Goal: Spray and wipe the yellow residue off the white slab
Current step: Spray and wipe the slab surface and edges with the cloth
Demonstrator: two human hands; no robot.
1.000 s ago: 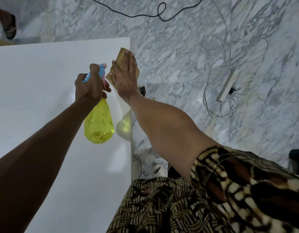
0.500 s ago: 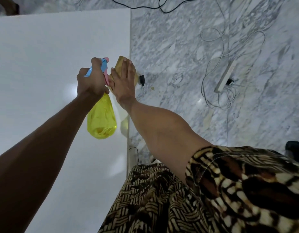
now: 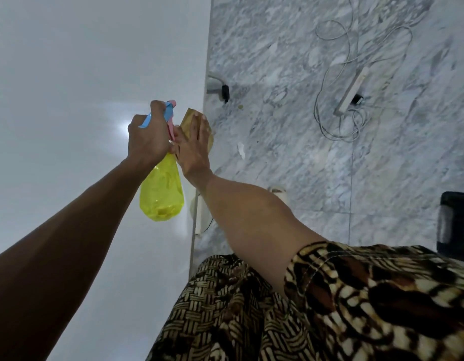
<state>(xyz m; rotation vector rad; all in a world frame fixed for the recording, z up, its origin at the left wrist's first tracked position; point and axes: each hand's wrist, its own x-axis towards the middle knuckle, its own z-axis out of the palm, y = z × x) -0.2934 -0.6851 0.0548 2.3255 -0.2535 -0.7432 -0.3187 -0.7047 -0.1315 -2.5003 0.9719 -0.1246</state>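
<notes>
Left hand (image 3: 147, 136) gripped the neck of the yellow spray bottle (image 3: 162, 191), fingers curled round the blue trigger, bottle hanging over the white slab (image 3: 82, 74) near its right edge. Right hand (image 3: 193, 149) lay flat, fingers straight, pressing a tan cloth (image 3: 187, 118) against the slab's right edge, just beside the bottle. No yellow residue showed on the visible slab; whatever sat under the cloth was hidden. Judged mid-task: wiping at the edge underway, spray on standby. Whether more patches were left couldn't be told. Marble floor (image 3: 304, 152) with cables alongside.
</notes>
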